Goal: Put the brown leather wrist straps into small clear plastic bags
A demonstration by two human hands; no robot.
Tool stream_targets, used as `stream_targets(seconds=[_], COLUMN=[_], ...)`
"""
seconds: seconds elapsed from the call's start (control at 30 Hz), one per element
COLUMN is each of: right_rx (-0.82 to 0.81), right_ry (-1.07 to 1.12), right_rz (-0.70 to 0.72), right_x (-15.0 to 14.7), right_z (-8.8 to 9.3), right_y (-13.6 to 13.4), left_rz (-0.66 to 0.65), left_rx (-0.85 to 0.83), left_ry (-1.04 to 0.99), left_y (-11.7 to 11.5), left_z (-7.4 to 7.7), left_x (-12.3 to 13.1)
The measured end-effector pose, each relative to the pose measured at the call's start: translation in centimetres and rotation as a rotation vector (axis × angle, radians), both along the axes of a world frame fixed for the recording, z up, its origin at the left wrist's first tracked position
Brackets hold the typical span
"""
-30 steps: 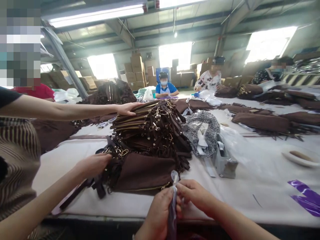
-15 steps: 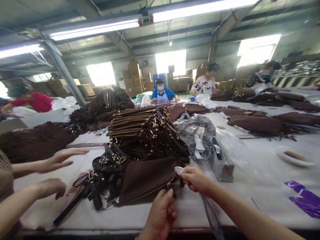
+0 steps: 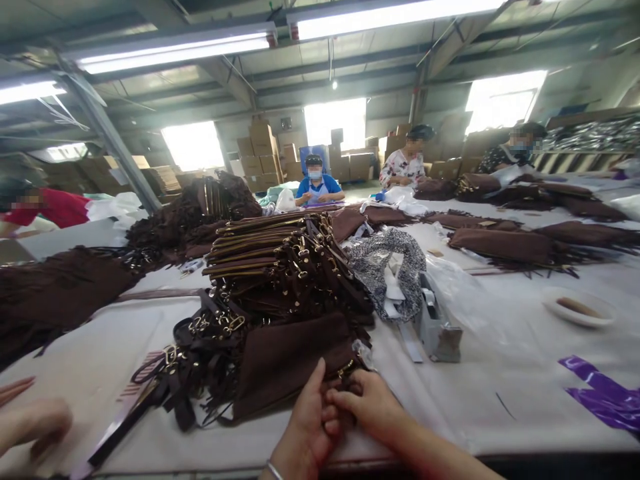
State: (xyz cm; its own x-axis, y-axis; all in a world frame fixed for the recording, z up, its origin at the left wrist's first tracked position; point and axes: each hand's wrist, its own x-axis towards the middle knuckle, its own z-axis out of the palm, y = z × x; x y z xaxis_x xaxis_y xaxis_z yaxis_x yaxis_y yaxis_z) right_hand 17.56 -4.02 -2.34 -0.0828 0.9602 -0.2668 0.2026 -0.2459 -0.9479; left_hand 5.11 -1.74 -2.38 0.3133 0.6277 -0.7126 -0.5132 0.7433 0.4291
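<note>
A brown fabric bag (image 3: 293, 360) lies flat at the near edge of the white table (image 3: 500, 373), in front of a tall stack of the same bags (image 3: 280, 267) with gold clasps and dark straps. My left hand (image 3: 305, 433) and my right hand (image 3: 365, 403) meet at the bag's near right corner, by its gold zipper end. Both have their fingers pinched together on that corner. A scrap of clear plastic (image 3: 363, 350) shows just above my right hand.
A co-worker's hands (image 3: 30, 417) are at the lower left edge. A grey tape dispenser (image 3: 435, 323), a patterned cloth (image 3: 393, 263), a white dish (image 3: 577, 307) and purple plastic (image 3: 605, 393) lie to the right. More brown bags and seated workers are further back.
My hands have come down from holding a clear plastic strip up to pinching the bag's corner. The co-worker's hands have drawn back to the lower left.
</note>
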Motion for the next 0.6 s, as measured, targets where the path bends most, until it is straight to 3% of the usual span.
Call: stream_targets(seconds=[0.1,0.23,0.33,0.43,0.53,0.6], right_rx=[-0.093,0.219,0.248,0.237,0.189,0.145], right_ry=[-0.117,-0.644,-0.896,-0.890,-0.690,-0.576], right_rz=[0.009,0.067,0.150,0.161,0.133,0.129], right_x=[0.0,1.4,2.9,4.1,4.4,4.1], right_z=[-0.8,-1.7,-2.1,-1.8,-1.0,-0.6], right_y=[0.1,-1.3,-1.9,-1.7,-1.7,-2.0], left_rz=[0.079,0.157,0.143,0.145,0.185,0.113], left_rx=[-0.013,0.083,0.158,0.175,0.209,0.205], left_ry=[0.097,0.293,0.425,0.440,0.412,0.367], left_y=[0.1,0.3,0.9,1.4,1.0,0.0], left_z=[-0.4,-0.4,-0.1,0.0,-0.1,-0.2], left_x=[-0.6,-0.9,-1.0,-1.1,-0.7,-0.1])
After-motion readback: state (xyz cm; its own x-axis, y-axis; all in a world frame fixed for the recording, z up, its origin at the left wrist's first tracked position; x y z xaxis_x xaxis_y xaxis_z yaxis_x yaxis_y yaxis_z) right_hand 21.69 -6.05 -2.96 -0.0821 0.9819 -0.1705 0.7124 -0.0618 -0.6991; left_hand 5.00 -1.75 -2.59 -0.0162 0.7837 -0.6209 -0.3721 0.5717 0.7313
